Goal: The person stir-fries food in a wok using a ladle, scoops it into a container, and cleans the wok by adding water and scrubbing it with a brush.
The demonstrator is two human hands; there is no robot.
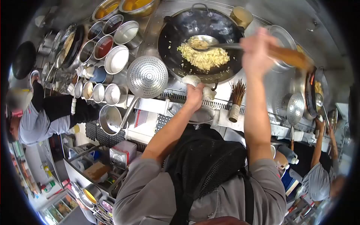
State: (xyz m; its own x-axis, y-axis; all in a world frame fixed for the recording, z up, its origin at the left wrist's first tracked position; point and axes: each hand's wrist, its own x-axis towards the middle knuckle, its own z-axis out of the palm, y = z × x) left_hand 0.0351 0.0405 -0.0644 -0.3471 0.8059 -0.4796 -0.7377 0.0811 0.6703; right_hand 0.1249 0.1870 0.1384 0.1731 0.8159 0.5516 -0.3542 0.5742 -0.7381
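Observation:
A large black wok (210,26) sits on the stove with a heap of pale yellow food (204,58), which looks like fried rice. My right hand (258,52), slightly blurred, is closed around the handle of a ladle (230,46). The ladle's bowl is over the heap and holds some of the food. Its wooden end sticks out to the right past my hand. At the near rim of the wok, my left hand (195,96) grips a folded whitish cloth (191,80). The cloth hides the rim beneath it.
Left of the wok lies a perforated strainer (147,77). Several metal pots of sauces and seasonings (117,60) stand beyond it. A bamboo brush (236,101) rests right of my left hand. Co-workers (45,116) stand at far left and far right, one beside another wok (311,93).

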